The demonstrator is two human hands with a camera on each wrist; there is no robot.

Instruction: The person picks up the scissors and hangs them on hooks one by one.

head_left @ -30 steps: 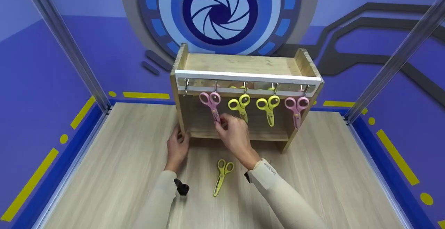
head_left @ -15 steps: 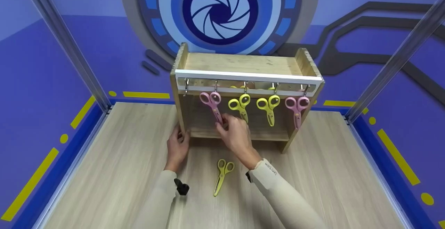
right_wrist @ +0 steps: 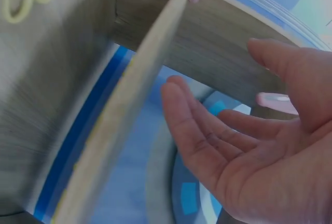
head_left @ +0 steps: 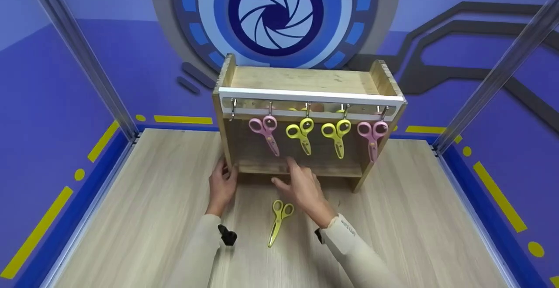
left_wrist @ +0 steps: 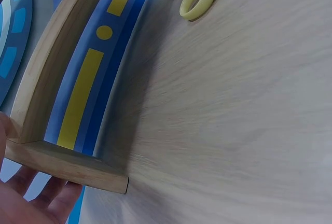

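Note:
My left hand grips the lower left side panel of a wooden rack; in the left wrist view its fingers wrap behind the board's edge. Just below the left pink scissors, my right hand holds nothing, its thumb and fingers spread apart. Those scissors hang from the second hook by one handle loop. To their right hang two yellow scissors and, on the last hook, another pink pair of scissors. A third yellow pair of scissors lies on the table between my forearms.
A white rail with several metal hooks runs along the rack's front. The leftmost hook holds nothing. Printed blue panels with metal corner posts enclose the wood-grain table at the back and sides.
My right hand has let go of the left pink scissors' blade end and moved down, its fingers spreading. Those scissors stay on their hook. The left hand keeps its place on the rack.

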